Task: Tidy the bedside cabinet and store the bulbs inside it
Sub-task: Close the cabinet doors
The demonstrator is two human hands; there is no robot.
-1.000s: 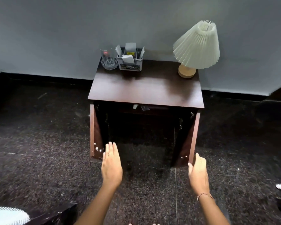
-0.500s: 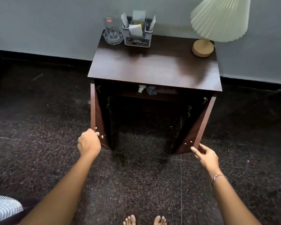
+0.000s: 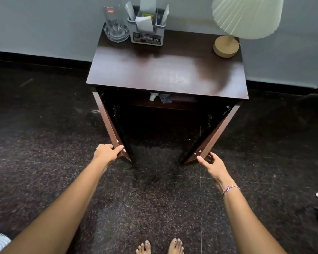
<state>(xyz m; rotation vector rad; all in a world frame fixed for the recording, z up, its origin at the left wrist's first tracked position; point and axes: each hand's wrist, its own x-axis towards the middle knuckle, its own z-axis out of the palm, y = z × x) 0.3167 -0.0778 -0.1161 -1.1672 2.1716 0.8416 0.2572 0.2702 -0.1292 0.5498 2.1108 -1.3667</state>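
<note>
Reading "OPEL", grey organiser [image 3: 146, 34] on cabinet [image 3: 165, 76]

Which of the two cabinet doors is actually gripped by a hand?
The left door: the left hand is wrapped around its lower edge. The right hand is open beside the right door, not closed on it.

The bedside cabinet [image 3: 167, 74] is dark brown wood, standing upright against the wall on the speckled floor. Both its doors, the left door [image 3: 108, 125] and the right door [image 3: 215, 132], are swung open toward the viewer (hinges showing inside). Its interior is dark; small items on the upper shelf [image 3: 165, 104] are too dim to identify.
</note>
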